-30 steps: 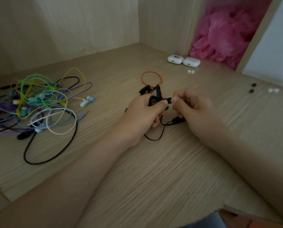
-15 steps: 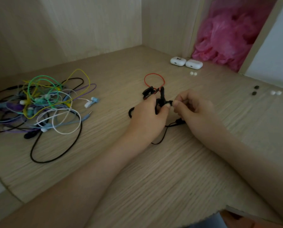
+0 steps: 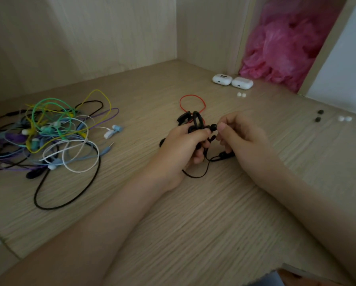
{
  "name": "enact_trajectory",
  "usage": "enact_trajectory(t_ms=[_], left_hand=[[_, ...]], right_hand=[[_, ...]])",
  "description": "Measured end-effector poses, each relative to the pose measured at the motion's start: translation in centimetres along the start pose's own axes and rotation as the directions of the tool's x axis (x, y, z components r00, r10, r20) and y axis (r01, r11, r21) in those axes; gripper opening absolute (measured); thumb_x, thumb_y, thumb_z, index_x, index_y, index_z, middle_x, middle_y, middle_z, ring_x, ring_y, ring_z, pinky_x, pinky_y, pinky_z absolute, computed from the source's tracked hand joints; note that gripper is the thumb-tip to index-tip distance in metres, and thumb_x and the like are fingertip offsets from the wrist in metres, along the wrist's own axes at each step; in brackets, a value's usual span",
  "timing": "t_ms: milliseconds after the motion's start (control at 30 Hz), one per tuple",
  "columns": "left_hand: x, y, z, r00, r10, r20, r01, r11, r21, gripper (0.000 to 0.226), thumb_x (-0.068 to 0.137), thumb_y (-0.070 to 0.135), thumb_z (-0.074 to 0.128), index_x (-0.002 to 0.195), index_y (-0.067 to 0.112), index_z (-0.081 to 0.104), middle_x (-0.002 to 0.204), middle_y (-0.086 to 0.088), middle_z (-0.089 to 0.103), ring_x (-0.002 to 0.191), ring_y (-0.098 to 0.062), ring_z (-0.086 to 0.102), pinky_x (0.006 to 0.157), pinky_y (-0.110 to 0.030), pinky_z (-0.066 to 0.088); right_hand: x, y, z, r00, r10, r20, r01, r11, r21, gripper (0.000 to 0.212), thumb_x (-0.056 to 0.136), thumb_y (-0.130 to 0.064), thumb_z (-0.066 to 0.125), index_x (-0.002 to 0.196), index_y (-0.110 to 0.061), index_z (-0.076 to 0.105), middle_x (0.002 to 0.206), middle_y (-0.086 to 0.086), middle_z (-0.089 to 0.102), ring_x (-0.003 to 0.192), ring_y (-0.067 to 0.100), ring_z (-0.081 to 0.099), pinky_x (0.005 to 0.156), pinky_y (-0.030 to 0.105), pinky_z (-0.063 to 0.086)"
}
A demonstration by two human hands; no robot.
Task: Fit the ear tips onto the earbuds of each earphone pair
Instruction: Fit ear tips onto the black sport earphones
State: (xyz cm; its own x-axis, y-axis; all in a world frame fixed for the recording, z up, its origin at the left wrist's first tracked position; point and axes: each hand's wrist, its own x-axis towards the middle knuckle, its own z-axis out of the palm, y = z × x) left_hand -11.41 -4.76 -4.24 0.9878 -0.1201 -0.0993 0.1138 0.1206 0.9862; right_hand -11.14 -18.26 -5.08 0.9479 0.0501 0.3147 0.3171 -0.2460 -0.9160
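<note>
A black earphone pair (image 3: 195, 120) with ear hooks and a thin black cable lies bunched at the middle of the wooden desk (image 3: 193, 213). My left hand (image 3: 183, 147) grips its earbud and cable, thumb on top. A black ear tip (image 3: 213, 126) sits at the earbud's end, between both hands. My right hand (image 3: 241, 137) has its fingers curled, and its thumb and forefinger pinch that tip from the right. Two loose black ear tips (image 3: 319, 115) and two white ear tips (image 3: 344, 118) lie far right.
A tangled pile of coloured earphones (image 3: 49, 133) lies at the left. A red cable loop (image 3: 192, 103) is behind my hands. Two white charging cases (image 3: 232, 81) and two small white tips (image 3: 241, 95) sit at the back, by a pink plastic bag (image 3: 286, 48).
My hands have drawn slightly apart, so the black ear tip on the earbud now shows between them. The camera view shifted a little.
</note>
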Motion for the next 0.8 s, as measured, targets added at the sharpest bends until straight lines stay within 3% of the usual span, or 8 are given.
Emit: enact_trajectory(t_ms=[100, 200, 333, 500, 700, 800], left_hand=[[-0.07, 0.30, -0.03, 0.999, -0.043, 0.010, 0.043, 0.996, -0.082, 0.013, 0.089, 0.019, 0.059, 0.078, 0.012, 0.060, 0.059, -0.001, 0.051, 0.043, -0.008, 0.038, 0.039, -0.019, 0.026], [0.02, 0.25, -0.06, 0.999, -0.033, 0.029, 0.035, 0.998, -0.059, 0.018, 0.084, 0.026, 0.066, 0.068, 0.017, 0.065, 0.060, 0.001, 0.049, 0.043, -0.006, 0.037, 0.038, -0.017, 0.025], [0.10, 0.08, -0.05, 0.999, -0.014, 0.044, 0.015, 1.000, -0.026, 0.009, 0.081, 0.021, 0.069, 0.078, 0.014, 0.066, 0.058, 0.005, 0.046, 0.041, -0.004, 0.035, 0.035, -0.015, 0.024], [0.16, 0.10, -0.11, 0.998, -0.043, 0.047, 0.046, 0.997, -0.065, 0.017, 0.084, 0.016, 0.066, 0.069, 0.016, 0.061, 0.056, 0.004, 0.045, 0.040, -0.004, 0.034, 0.034, -0.015, 0.023], [0.31, 0.12, -0.22, 0.997, -0.073, 0.038, 0.076, 0.994, -0.080, 0.027, 0.086, 0.015, 0.064, 0.060, 0.018, 0.059, 0.055, 0.003, 0.045, 0.038, -0.004, 0.034, 0.032, -0.015, 0.024], [0.30, 0.16, -0.25, 0.997, -0.077, 0.032, 0.079, 0.995, -0.065, 0.023, 0.088, 0.016, 0.062, 0.065, 0.015, 0.056, 0.057, 0.003, 0.043, 0.038, -0.004, 0.033, 0.032, -0.015, 0.023]], right_hand=[[-0.01, 0.02, 0.05, 1.000, 0.007, 0.008, -0.007, 1.000, 0.007, 0.014, 0.093, -0.019, 0.052, 0.083, -0.027, 0.057, 0.070, -0.010, 0.056, 0.069, 0.006, 0.051, 0.066, 0.029, 0.044], [0.02, -0.06, 0.05, 1.000, -0.006, 0.011, 0.006, 1.000, 0.015, 0.013, 0.094, -0.017, 0.052, 0.084, -0.024, 0.057, 0.070, -0.007, 0.055, 0.066, 0.004, 0.049, 0.063, 0.025, 0.043], [0.05, -0.09, 0.06, 0.999, -0.001, 0.032, 0.001, 1.000, 0.023, 0.010, 0.093, -0.016, 0.053, 0.087, -0.021, 0.058, 0.073, -0.006, 0.057, 0.067, 0.003, 0.051, 0.062, 0.018, 0.042], [0.07, -0.44, 0.09, 0.999, 0.012, 0.051, -0.017, 0.995, 0.100, 0.011, 0.094, -0.009, 0.050, 0.086, -0.015, 0.056, 0.070, -0.003, 0.054, 0.060, -0.002, 0.049, 0.057, 0.012, 0.040], [0.08, -0.51, 0.00, 0.996, 0.043, 0.074, -0.052, 0.990, 0.131, 0.012, 0.094, -0.009, 0.049, 0.088, -0.015, 0.057, 0.069, -0.003, 0.054, 0.060, 0.001, 0.049, 0.055, 0.017, 0.040], [0.07, -0.54, -0.04, 0.996, 0.042, 0.076, -0.051, 0.991, 0.127, 0.011, 0.094, -0.010, 0.049, 0.089, -0.015, 0.058, 0.068, -0.003, 0.054, 0.060, 0.001, 0.049, 0.055, 0.017, 0.040]])
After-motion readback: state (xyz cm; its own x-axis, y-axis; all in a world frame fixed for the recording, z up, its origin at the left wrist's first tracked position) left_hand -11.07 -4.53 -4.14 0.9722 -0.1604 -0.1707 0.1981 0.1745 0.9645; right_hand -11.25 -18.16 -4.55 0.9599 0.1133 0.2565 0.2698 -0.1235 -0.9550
